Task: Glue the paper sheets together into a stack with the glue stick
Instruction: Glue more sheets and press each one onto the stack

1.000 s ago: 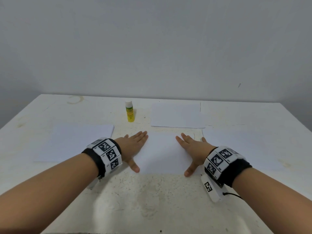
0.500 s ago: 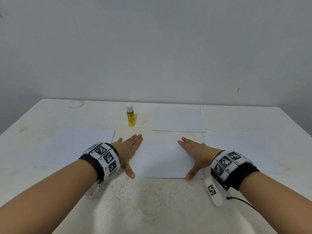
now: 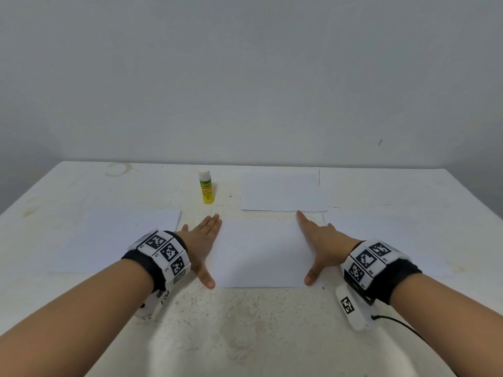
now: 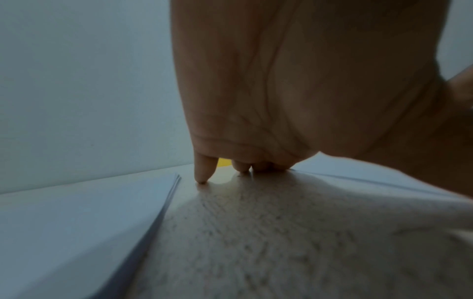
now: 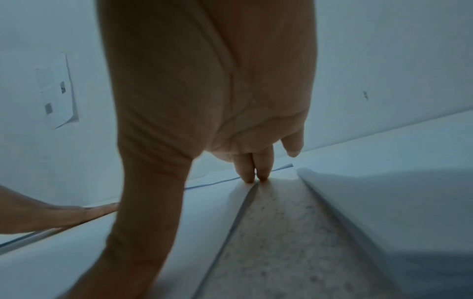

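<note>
so both hands, the left hand (image 3: 202, 242) and right hand (image 3: 321, 244), are spread flat with straight fingers along the side edges of the middle sheet (image 3: 265, 251) near the table's (image 3: 245, 336) front edge, so I'd square it first, then grab the upright glue stick (image 3: 206, 187) near the back edge.

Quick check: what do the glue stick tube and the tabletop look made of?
Glue stick: seemingly smooth plastic, slightly glossy, with a white cap and a yellow-green printed label. Tabletop: hard, matte off-white, speckled and stained; maybe painted board or laminate, cannot tell which.
</note>
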{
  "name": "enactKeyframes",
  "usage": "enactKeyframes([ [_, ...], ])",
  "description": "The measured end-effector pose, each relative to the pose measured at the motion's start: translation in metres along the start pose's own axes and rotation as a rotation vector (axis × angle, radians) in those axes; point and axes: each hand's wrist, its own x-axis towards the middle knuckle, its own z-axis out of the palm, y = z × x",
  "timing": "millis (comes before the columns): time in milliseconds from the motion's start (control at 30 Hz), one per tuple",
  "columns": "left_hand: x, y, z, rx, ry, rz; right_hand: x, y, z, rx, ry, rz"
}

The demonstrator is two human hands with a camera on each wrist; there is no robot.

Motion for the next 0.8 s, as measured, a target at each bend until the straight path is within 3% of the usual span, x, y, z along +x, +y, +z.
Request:
enactKeyframes([
  [300, -0.001, 0.002, -0.001, 0.007, 0.000, -0.011, -0.009, -0.005, -0.002, 0.004, 0.093, -0.081],
  [400, -0.001, 0.001, 0.000, 0.003, 0.001, -0.009, -0.014, -0.002, -0.003, 0.250, 0.121, -0.114],
  [533, -0.002, 0.002, -0.001, 0.008, -0.002, -0.008, -0.021, 0.004, 0.005, 0.729, 0.341, -0.078],
  [600, -0.002, 0.002, -0.001, 0.010, -0.004, -0.009, -0.026, 0.003, 0.011, 0.834, 0.406, -0.066],
  [800, -0.002, 0.003, 0.000, 0.011, -0.002, -0.011, -0.020, 0.006, 0.029, 0.992, 0.268, -0.016],
])
